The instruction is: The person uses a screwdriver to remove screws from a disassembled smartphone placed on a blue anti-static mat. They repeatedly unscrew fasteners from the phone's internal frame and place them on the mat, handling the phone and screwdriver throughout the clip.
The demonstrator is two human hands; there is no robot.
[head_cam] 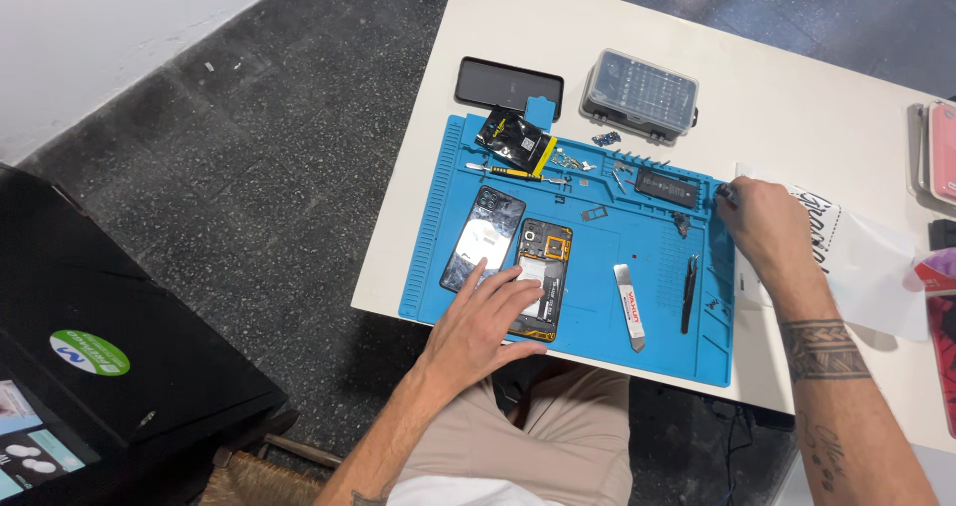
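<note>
An opened phone body (543, 267) lies on the blue repair mat (597, 257), its inner parts showing. My left hand (483, 317) rests flat on its lower half, fingers spread. The phone's shiny back cover (482, 237) lies just to the left, touching my fingertips. My right hand (762, 222) reaches to the mat's top right corner with its fingers pinched on a small dark part (727, 193); what the part is I cannot tell. A black battery (665, 187) sits just left of that hand.
On the mat lie a yellow-handled screwdriver (508, 172), a black pouch (515, 137), a flat pry tool (629, 317), black tweezers (688, 292) and small loose parts. A black phone (508, 85) and a clear bit case (640, 93) sit on the white table (797, 98). Papers lie at right.
</note>
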